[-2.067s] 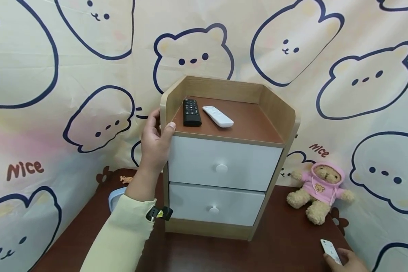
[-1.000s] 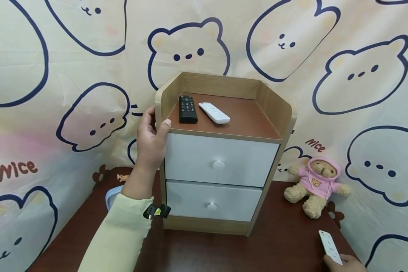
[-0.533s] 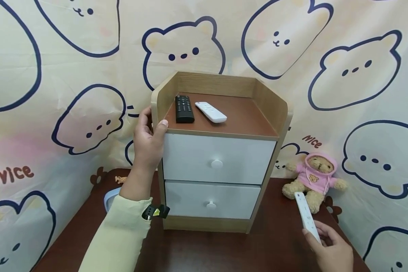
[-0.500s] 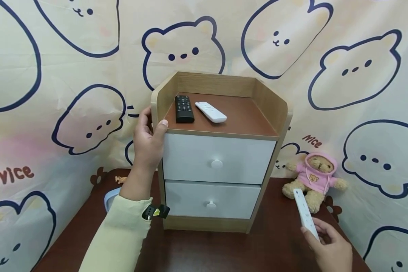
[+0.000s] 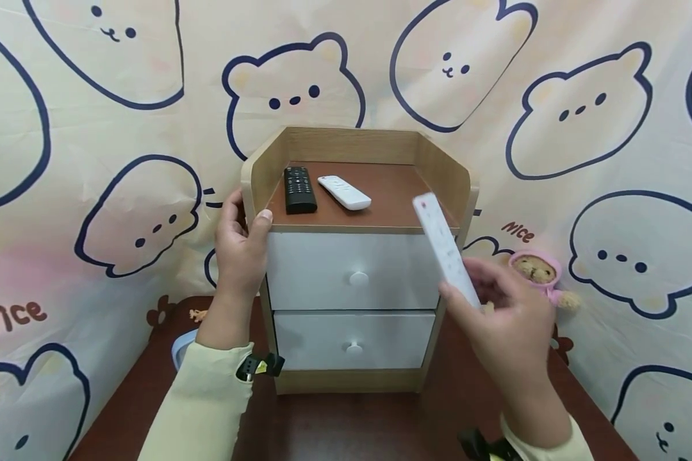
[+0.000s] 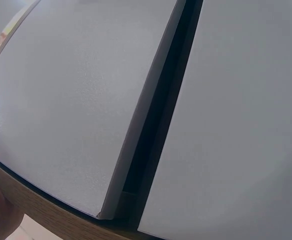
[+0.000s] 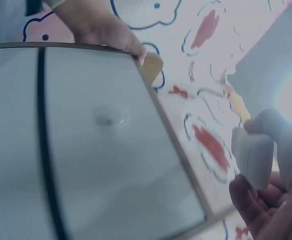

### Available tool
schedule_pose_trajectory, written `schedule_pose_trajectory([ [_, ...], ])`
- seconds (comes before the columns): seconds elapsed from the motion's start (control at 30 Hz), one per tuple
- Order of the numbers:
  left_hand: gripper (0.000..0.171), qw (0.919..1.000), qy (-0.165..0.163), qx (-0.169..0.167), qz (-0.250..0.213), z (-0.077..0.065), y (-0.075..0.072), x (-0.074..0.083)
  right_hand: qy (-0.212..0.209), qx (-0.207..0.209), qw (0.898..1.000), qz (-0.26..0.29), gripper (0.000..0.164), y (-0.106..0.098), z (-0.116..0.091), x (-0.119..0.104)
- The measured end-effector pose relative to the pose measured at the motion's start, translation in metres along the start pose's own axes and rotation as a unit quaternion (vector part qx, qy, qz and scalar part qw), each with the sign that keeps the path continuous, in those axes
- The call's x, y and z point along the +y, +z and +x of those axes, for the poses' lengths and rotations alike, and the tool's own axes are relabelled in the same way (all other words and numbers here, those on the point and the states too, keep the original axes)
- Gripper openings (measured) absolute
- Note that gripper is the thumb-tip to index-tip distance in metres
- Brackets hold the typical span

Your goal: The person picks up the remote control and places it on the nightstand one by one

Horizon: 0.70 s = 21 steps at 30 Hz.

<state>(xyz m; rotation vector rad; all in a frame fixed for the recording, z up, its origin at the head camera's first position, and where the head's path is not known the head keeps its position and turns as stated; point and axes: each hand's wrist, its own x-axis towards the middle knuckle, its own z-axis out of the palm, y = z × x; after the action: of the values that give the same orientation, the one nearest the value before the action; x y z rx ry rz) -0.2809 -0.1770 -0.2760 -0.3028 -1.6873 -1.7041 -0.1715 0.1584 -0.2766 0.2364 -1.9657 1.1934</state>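
A small wooden cabinet (image 5: 346,382) with two white drawers stands upright on the brown table. My left hand (image 5: 242,250) grips its upper left side panel, thumb at the front edge, fingers behind. My right hand (image 5: 504,314) pinches a white remote control (image 5: 446,250) by its lower end, raised in front of the cabinet's upper right. In the right wrist view the same white remote (image 7: 254,157) sits between thumb and fingers. On the brown top shelf lie a black remote (image 5: 300,191) and a second white remote (image 5: 345,193), side by side. Both drawers look closed.
A teddy bear (image 5: 535,269) in a pink hoodie sits at the right, partly hidden behind my right hand. The rim of a light blue container (image 5: 181,346) and a small tan object (image 5: 197,315) are at the left. A cartoon-printed cloth (image 5: 346,77) hangs behind.
My right hand has risen from the lower right with the white remote, moving left and up to the cabinet's front. My left hand keeps its grip; the head view has shifted slightly.
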Motion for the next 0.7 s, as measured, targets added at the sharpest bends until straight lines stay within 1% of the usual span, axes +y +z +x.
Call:
schedule_pose_trajectory([
  [0.07,0.053,1.0000,-0.001,0.002,0.006,0.000,0.000,0.000,-0.049,0.004,0.999,-0.020,0.038,0.012,0.018,-0.013],
  [0.13,0.053,1.0000,0.002,0.002,0.004,0.000,0.000,0.000,-0.087,0.007,0.995,-0.051,0.041,0.025,0.035,-0.023],
  [0.23,0.053,1.0000,0.007,0.004,0.003,-0.001,0.000,0.000,-0.141,-0.003,0.985,-0.098,0.047,0.046,0.059,-0.035],
  [0.27,0.053,1.0000,0.008,0.004,0.000,-0.001,0.000,0.000,-0.156,-0.008,0.981,-0.119,0.049,0.054,0.066,-0.038],
  [0.33,0.053,0.9999,0.010,0.006,-0.003,-0.002,-0.001,-0.001,-0.166,-0.025,0.973,-0.160,0.051,0.068,0.079,-0.043],
  [0.4,0.053,0.9999,0.013,0.006,-0.009,-0.002,-0.001,-0.002,-0.160,-0.041,0.966,-0.201,0.052,0.080,0.091,-0.045],
  [0.53,0.053,0.9998,0.016,0.002,-0.014,-0.002,-0.001,-0.002,-0.102,-0.088,0.955,-0.263,0.053,0.096,0.107,-0.044],
  [0.63,0.053,0.9997,0.018,-0.001,-0.014,-0.002,0.000,-0.002,-0.061,-0.111,0.953,-0.275,0.054,0.100,0.114,-0.040],
  [0.7,0.053,0.9996,0.022,-0.001,-0.015,-0.001,0.000,-0.001,-0.046,-0.111,0.955,-0.272,0.055,0.101,0.117,-0.039],
])
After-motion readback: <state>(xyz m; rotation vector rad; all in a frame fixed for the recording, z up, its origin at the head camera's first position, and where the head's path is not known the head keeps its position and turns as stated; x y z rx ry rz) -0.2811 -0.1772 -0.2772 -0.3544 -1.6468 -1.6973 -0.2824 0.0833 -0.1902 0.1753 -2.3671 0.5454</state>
